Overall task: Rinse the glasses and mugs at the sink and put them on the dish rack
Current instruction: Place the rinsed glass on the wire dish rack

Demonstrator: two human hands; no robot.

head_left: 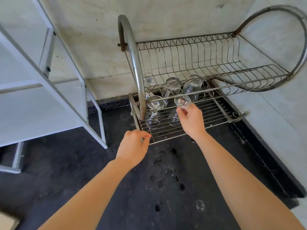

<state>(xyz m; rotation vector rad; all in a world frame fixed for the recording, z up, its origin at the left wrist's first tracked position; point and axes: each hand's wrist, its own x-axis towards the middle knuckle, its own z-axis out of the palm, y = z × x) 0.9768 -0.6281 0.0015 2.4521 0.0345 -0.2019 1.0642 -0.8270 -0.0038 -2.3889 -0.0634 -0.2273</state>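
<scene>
Setting a stemmed glass upside down on the lower tier of the dish rack, the right hand pinches the round foot of the glass between thumb and fingertips. The bowl points down, at or just above the wire grid near the front-left part of the rack; contact with the wire cannot be confirmed. The left hand is at the front-left corner of the rack, fingers curled round the front wire, apparently to steady the rack.

Progress, judged from the rack contents:
- A second stemmed glass stands inverted just beside the held one, nearer the left arch of the rack.
- At least two tumblers stand inverted at the back of the lower tier; a further glass shows partly behind the left arch.
- No mugs are visible anywhere on the rack.

The glass portion therefore appears well advanced, with the current glass not yet released. The mugs appear to remain outstanding. The sink is out of view, so the count of unrinsed items cannot be determined.

The dark bench in front of the rack carries water spots. A white shelf frame stands to the left of the rack.
</scene>
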